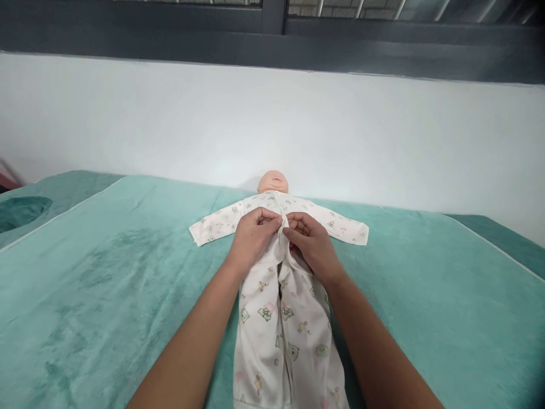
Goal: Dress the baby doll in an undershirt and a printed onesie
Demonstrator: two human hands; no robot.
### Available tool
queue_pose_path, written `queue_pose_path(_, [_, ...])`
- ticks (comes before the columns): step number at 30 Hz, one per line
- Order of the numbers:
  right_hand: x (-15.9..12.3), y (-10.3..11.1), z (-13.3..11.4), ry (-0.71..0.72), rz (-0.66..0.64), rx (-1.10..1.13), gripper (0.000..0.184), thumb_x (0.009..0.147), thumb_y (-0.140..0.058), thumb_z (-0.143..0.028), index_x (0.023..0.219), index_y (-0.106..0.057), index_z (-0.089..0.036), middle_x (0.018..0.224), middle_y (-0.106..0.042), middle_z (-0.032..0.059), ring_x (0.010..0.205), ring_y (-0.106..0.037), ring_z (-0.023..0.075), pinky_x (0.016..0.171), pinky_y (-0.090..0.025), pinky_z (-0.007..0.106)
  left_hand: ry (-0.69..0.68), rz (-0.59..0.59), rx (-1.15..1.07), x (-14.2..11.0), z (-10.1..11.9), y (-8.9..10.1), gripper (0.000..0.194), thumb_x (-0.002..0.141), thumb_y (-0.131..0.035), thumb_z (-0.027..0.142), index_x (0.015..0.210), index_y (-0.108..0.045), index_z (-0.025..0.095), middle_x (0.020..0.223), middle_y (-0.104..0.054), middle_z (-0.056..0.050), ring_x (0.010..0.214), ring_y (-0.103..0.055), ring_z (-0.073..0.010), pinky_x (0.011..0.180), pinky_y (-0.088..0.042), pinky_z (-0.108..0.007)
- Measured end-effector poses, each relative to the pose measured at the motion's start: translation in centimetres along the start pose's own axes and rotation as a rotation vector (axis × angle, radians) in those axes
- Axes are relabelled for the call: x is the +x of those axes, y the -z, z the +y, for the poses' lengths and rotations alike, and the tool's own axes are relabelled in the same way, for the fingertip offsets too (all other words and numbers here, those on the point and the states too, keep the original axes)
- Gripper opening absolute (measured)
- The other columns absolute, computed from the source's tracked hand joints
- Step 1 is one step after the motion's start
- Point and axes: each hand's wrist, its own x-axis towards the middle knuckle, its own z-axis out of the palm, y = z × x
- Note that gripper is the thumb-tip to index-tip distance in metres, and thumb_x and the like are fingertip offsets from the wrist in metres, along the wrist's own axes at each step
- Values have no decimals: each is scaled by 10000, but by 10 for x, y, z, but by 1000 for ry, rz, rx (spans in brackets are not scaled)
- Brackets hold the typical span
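A baby doll (273, 181) lies on its back, its head against the wall, dressed in a white printed shirt (344, 228) whose sleeves stretch out to both sides. Matching white trousers (261, 335) with small animal prints cover its legs toward me. Over the doll's middle, my left hand (256, 234) pinches the shirt's front edge between thumb and fingers. Close beside it, my right hand (310, 241) pinches the other side of the same front opening. The fingertips nearly meet, and they hide the exact spot they grip.
Under the doll spreads a teal plush blanket (128, 284) with light piping. A white wall (272, 125) rises right behind the head, below a dark window frame (272, 45). A darker round patch (23, 212) shows at the far left.
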Motion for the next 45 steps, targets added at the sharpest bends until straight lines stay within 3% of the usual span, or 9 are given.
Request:
queue_pose_path(14, [-2,1,2,113,-69,-324,239,772,-654,-277,968,-520,-251,678,-511,-78,609,-476,108,561,-372,232,41,-98,91,-5,10,7,187,707,-713,342,762,-649,176,689,-626,6,639,-549,-123,574,-386,-228])
queue_pose_path(18, [-2,3,0,91,-134,-271,245,775,-660,-277,974,-520,-250,719,-557,-63,646,-503,114,585,-395,239,66,-81,92,-4,9,5,130,693,-667,256,793,-630,181,656,-586,31,609,-525,-108,561,-377,-219])
queue_pose_path(22, [-2,4,-2,30,-147,-157,224,801,-637,-320,985,-529,-252,735,-580,-53,572,-455,95,507,-350,220,42,-29,129,-2,5,2,170,665,-599,173,830,-637,189,637,-546,49,587,-497,-96,554,-357,-216])
queue_pose_path(26, [-2,1,-5,-9,-89,-65,196,786,-650,-319,935,-549,-241,654,-577,-59,525,-449,89,487,-349,213,25,22,58,-2,1,0,208,643,-586,134,840,-633,185,657,-560,45,586,-501,-90,564,-362,-212])
queue_pose_path(30, [0,-2,-5,-37,-22,-40,171,804,-624,-360,886,-557,-226,630,-610,-35,503,-483,100,463,-381,220,17,-15,-140,-4,-3,1,219,683,-631,156,900,-616,188,751,-607,27,633,-529,-87,600,-396,-203])
queue_pose_path(33, [2,-2,-2,-34,1,-56,162,818,-614,-365,872,-563,-220,631,-619,-30,497,-499,99,458,-402,216,-14,-43,-121,-4,-6,2,183,739,-629,178,922,-620,191,795,-624,16,691,-554,-94,651,-424,-207])
queue_pose_path(38, [3,-3,2,-19,58,-83,130,818,-608,-339,839,-592,-211,617,-610,-34,480,-488,87,432,-388,195,-170,1,153,-4,-11,1,153,854,-550,202,960,-661,202,859,-631,-7,782,-580,-125,757,-458,-255])
queue_pose_path(42, [4,-6,2,-10,125,-182,119,805,-604,-329,852,-609,-219,582,-601,-49,433,-466,85,408,-383,200,-366,51,396,-1,-19,3,274,879,-471,108,979,-707,206,953,-591,-41,909,-578,-151,872,-461,-298])
queue_pose_path(45, [4,-8,2,-1,157,-253,117,801,-595,-324,865,-604,-227,571,-604,-57,411,-460,86,398,-382,202,-463,45,486,0,-24,5,402,884,-410,57,1140,-677,212,1027,-539,-68,993,-556,-163,922,-460,-314])
